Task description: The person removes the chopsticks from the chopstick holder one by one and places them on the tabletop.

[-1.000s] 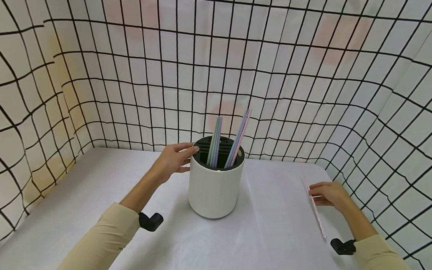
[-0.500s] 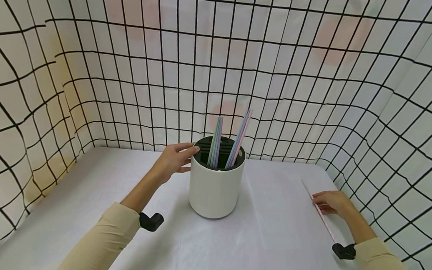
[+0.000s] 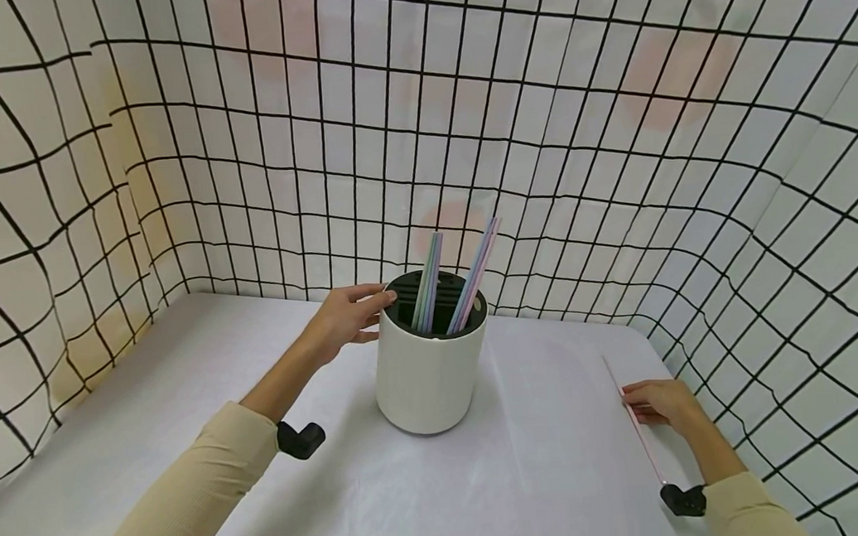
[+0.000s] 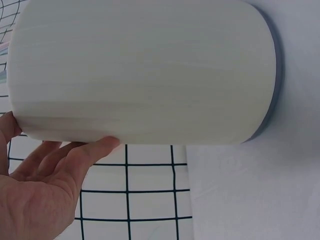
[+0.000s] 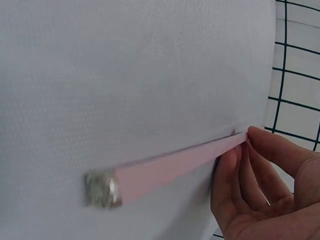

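A white cylindrical utensil holder [image 3: 430, 384] with a black slotted top [image 3: 404, 290] stands upright. Two bundles of pastel chopsticks lean inside it, one greenish-blue [image 3: 427, 285], the other pink-lilac [image 3: 474, 277]. My left hand [image 3: 339, 320] touches the holder's left side, thumb at the rim and fingers extended along the wall; the left wrist view has this hand [image 4: 45, 185] beneath the white wall [image 4: 145, 70]. Far to the right, my right hand [image 3: 663, 405] pinches a pink chopstick [image 3: 645, 444] between thumb and fingers. Its silvery end [image 5: 103, 189] faces the right wrist camera.
A white cloth [image 3: 431, 509] covers the table. Black wire grid panels [image 3: 360, 140] rise at the back and both sides; the right panel [image 3: 800, 342] runs close by my right hand. Small black wrist cameras [image 3: 301, 440] sit at both cuffs.
My right hand has come slightly nearer and right, and the pink chopstick's near end has swung right, toward the wrist. The left hand and the holder stay in place.
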